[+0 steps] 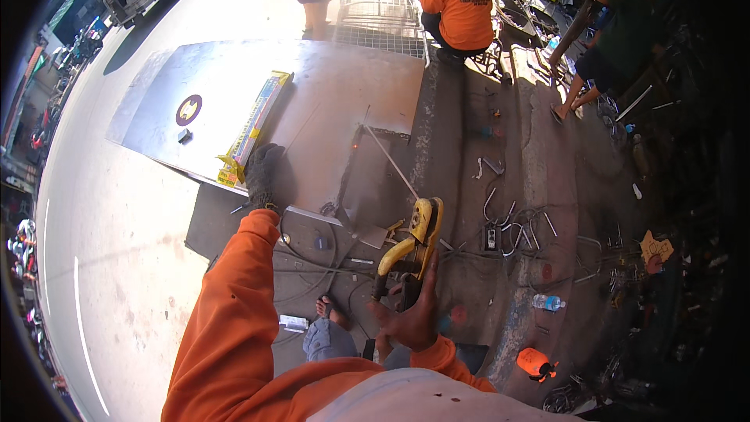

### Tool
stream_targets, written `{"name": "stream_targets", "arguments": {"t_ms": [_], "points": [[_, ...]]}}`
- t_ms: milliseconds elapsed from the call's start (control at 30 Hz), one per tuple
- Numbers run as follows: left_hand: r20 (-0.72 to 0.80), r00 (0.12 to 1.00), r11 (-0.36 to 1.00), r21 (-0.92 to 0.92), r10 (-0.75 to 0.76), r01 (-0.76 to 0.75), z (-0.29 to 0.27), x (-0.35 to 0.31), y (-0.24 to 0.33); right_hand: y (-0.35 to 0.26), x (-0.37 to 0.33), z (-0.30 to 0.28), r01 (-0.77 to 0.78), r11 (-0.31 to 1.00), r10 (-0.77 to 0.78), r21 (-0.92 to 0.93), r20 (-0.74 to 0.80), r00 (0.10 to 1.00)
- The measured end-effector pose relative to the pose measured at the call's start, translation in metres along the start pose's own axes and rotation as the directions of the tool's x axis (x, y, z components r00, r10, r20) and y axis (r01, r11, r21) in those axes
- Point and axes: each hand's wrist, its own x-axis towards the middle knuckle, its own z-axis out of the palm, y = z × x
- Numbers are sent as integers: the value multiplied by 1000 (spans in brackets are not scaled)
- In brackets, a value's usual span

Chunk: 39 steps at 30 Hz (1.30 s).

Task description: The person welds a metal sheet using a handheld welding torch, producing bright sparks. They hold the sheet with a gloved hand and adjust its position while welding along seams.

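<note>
My right hand (414, 312) is bare and closed round the handle of a yellow welding electrode holder (422, 227). From its jaws a thin welding rod (392, 162) slants up and left, its tip over the notched corner of a large metal sheet (344, 78). A small red glow shows at the notch's edge. In a dark glove, my left hand (266, 176) rests on the sheet's near edge, against a long yellow packet (256, 121). Its fingers are too dark to make out. A round dark sticker (188, 109) and a small dark block (185, 136) lie farther left.
Cables (312, 267) and a yellow clamp (394, 231) lie on the ground nearby. Bent metal pieces (516, 230) and a water bottle (548, 302) are at right. A person in orange (461, 4) crouches beyond the sheet; another (617, 31) stands far right. A wire mesh (375, 16) lies behind.
</note>
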Motion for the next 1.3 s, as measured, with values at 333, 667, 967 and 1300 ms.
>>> {"name": "stream_targets", "arguments": {"t_ms": [333, 667, 967, 1300], "points": [[14, 1000, 1000, 12, -11, 11, -1, 3, 9, 2, -10, 0, -230, 970, 229, 74, 14, 973], [-17, 1000, 1000, 22, 1, -1, -1, 2, 7, 3, -11, -2, -201, 978, 203, 61, -27, 979], [25, 998, 997, 45, -56, 55, -5, 6, 13, -2, -8, -3, -160, 987, 160, 24, -4, 987], [21, 999, 1000, 19, -25, 25, 1, 3, 4, 1, -16, -5, -234, 967, 231, 104, 37, 972]]}}
